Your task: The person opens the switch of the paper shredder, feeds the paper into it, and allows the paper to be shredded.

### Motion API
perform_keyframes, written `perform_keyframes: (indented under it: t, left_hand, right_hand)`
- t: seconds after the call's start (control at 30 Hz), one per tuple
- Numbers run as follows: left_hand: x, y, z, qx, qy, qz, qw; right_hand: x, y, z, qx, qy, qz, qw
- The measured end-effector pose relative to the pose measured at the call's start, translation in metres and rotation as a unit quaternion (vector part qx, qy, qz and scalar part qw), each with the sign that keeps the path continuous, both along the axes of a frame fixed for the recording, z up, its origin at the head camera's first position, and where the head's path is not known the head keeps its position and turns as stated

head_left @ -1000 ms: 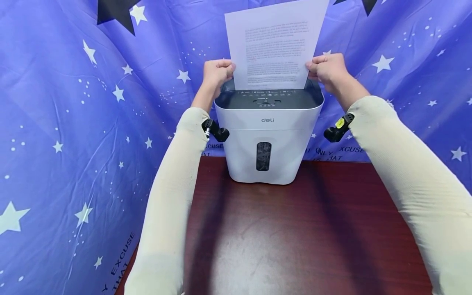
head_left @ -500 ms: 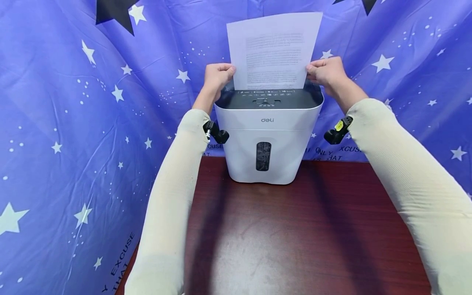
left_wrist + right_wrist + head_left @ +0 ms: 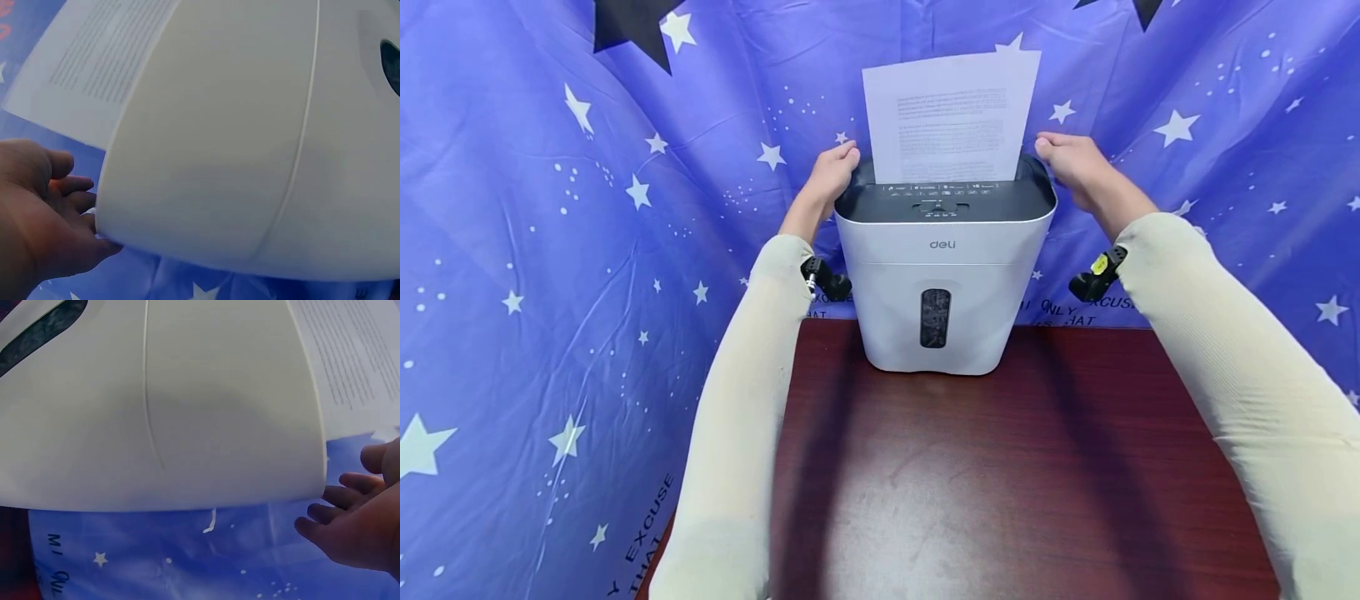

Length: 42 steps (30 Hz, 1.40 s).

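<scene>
A printed sheet of paper (image 3: 951, 117) stands upright in the slot of a white paper shredder (image 3: 943, 300) with a dark top. Just left of the sheet, beside the shredder's upper rim, is my left hand (image 3: 833, 177), apart from the paper. On the other side my right hand (image 3: 1075, 162) is off the sheet as well, near the right rim. Both wrist views show loosely bent fingers with nothing between them, at the shredder's side wall. The sheet's lower part is hidden inside the machine.
The shredder stands at the back of a dark red-brown table (image 3: 970, 483). Behind and to the left hangs a blue curtain (image 3: 550, 275) with white stars. Its small dark window (image 3: 936, 318) faces forward.
The sheet has sunk lower into the shredder. Both hands first moved down slightly with it, then let go of its edges and spread outward.
</scene>
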<state>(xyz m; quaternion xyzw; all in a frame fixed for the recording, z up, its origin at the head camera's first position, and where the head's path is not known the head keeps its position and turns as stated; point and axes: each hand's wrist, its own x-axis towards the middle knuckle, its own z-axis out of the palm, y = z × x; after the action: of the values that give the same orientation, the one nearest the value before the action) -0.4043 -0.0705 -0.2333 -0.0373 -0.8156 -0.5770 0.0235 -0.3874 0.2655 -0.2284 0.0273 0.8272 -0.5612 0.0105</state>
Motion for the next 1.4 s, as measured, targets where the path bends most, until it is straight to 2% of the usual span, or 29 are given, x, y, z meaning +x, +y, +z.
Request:
perform_keyframes:
  t: [0.2,0.4,0.57,0.83,1.17,1.4]
  left_hand:
    - [0.002,-0.013,-0.01,0.013,-0.055,-0.044,0.9974]
    - [0.0,-0.022,-0.024,0.041,-0.084,-0.057,0.994]
    - [-0.001,-0.025,-0.033,0.062,-0.094,-0.063,0.9916]
    - [-0.002,-0.025,-0.042,0.091,-0.089,-0.058,0.9901]
    - [-0.006,-0.023,-0.047,0.122,-0.06,-0.067,0.9885]
    - [-0.005,-0.024,-0.049,0.115,-0.051,-0.068,0.9897]
  right_hand:
    - [-0.002,0.013,-0.015,-0.044,-0.044,0.065,0.996]
    - [0.0,0.021,-0.028,-0.11,-0.074,0.077,0.988]
    - [0.0,0.022,-0.035,-0.112,-0.084,0.096,0.985]
    - [-0.002,0.021,-0.039,-0.114,-0.079,0.094,0.986]
    - [-0.004,0.019,-0.045,-0.151,-0.048,0.128,0.979]
    - [-0.006,0.019,-0.049,-0.113,-0.034,0.133,0.984]
